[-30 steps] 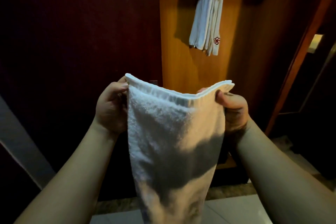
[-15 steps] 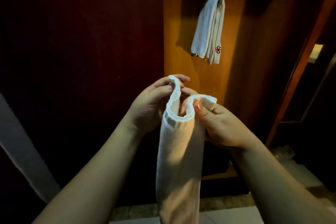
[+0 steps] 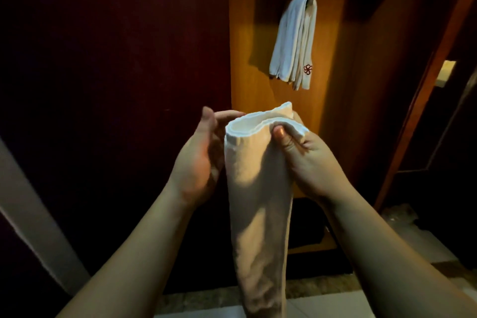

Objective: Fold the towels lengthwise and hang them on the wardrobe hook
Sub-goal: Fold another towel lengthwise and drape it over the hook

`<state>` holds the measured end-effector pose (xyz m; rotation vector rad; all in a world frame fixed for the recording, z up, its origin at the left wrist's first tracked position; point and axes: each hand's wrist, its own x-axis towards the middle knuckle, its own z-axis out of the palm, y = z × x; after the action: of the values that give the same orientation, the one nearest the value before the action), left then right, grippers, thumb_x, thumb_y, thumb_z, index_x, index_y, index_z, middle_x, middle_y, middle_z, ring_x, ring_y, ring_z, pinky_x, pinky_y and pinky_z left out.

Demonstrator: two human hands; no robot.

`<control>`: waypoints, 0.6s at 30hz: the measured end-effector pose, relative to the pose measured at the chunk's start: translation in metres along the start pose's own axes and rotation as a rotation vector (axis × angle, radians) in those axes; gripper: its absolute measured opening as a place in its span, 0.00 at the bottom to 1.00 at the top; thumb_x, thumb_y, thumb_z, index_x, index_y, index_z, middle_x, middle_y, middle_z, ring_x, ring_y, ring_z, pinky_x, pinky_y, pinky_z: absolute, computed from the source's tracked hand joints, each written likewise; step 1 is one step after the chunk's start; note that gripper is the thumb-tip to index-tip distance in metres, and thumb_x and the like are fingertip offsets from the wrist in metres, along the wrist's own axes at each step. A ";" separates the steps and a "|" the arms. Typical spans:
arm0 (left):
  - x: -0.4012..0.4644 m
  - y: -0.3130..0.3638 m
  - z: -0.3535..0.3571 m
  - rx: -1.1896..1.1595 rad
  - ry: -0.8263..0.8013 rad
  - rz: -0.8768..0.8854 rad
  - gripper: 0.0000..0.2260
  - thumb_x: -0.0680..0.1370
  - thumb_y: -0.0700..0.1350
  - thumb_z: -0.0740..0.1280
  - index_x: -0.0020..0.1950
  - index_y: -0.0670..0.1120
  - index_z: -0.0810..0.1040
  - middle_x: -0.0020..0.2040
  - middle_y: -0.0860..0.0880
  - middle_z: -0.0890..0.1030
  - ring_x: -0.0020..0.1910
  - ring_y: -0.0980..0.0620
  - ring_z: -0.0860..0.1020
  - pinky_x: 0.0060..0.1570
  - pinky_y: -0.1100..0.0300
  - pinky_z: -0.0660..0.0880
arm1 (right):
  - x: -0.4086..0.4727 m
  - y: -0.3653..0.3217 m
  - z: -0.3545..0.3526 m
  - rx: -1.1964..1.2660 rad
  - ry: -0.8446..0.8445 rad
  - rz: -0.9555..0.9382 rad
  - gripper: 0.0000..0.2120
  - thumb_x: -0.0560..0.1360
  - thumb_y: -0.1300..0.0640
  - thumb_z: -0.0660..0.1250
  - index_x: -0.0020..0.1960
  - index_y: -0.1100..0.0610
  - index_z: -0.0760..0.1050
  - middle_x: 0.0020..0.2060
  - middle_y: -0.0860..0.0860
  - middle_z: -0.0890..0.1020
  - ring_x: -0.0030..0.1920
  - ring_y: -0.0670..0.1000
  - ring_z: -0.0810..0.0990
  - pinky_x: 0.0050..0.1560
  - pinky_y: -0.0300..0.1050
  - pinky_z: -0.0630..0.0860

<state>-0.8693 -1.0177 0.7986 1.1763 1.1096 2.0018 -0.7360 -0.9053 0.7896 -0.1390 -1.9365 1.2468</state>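
A white towel point(image 3: 258, 201) hangs down in front of me, doubled lengthwise into a narrow strip with its top hem curved into a loop. My right hand point(image 3: 302, 157) pinches both top corners together between thumb and fingers. My left hand point(image 3: 204, 155) lies against the towel's left fold with its fingers nearly straight, thumb up. Another folded white towel point(image 3: 294, 39) with a red emblem hangs on the lit wooden wardrobe panel point(image 3: 247, 85); its hook is hidden under the cloth.
A dark wardrobe door point(image 3: 116, 85) fills the left side. A wooden door frame point(image 3: 423, 85) slants on the right. Pale floor tiles point(image 3: 322, 307) show at the bottom, with a crumpled plastic wrap point(image 3: 400, 214) low on the right.
The towel's two top corners, held wide apart a second ago, have come together. The right hand has taken both corners, and the left hand has let go and slid to the fold.
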 end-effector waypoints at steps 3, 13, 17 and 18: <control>-0.009 -0.007 -0.004 0.193 -0.038 0.051 0.25 0.70 0.61 0.74 0.59 0.47 0.77 0.53 0.54 0.85 0.54 0.57 0.81 0.52 0.64 0.77 | 0.003 -0.001 0.000 -0.004 0.060 -0.003 0.16 0.76 0.40 0.62 0.54 0.49 0.81 0.59 0.56 0.79 0.59 0.45 0.80 0.61 0.41 0.73; -0.010 -0.009 0.005 0.053 0.016 -0.044 0.13 0.76 0.40 0.67 0.59 0.37 0.78 0.52 0.39 0.84 0.49 0.45 0.83 0.51 0.54 0.80 | 0.004 0.001 -0.004 0.012 0.123 -0.071 0.13 0.76 0.45 0.66 0.59 0.33 0.77 0.57 0.35 0.79 0.61 0.41 0.77 0.59 0.39 0.74; -0.007 -0.006 0.001 0.037 -0.059 -0.052 0.10 0.75 0.39 0.67 0.55 0.41 0.80 0.49 0.43 0.85 0.47 0.48 0.84 0.49 0.57 0.81 | 0.007 0.006 -0.007 0.057 0.147 -0.023 0.20 0.69 0.38 0.70 0.59 0.37 0.73 0.50 0.37 0.83 0.50 0.42 0.83 0.47 0.38 0.79; -0.007 -0.004 0.000 0.033 -0.071 -0.047 0.09 0.75 0.38 0.67 0.55 0.41 0.80 0.49 0.42 0.85 0.47 0.48 0.84 0.49 0.57 0.81 | 0.008 0.007 -0.008 0.099 0.125 0.005 0.19 0.66 0.36 0.71 0.55 0.39 0.77 0.45 0.42 0.85 0.45 0.43 0.84 0.41 0.37 0.79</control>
<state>-0.8656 -1.0213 0.7921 1.2180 1.1285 1.8981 -0.7378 -0.8924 0.7904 -0.1666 -1.7650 1.3034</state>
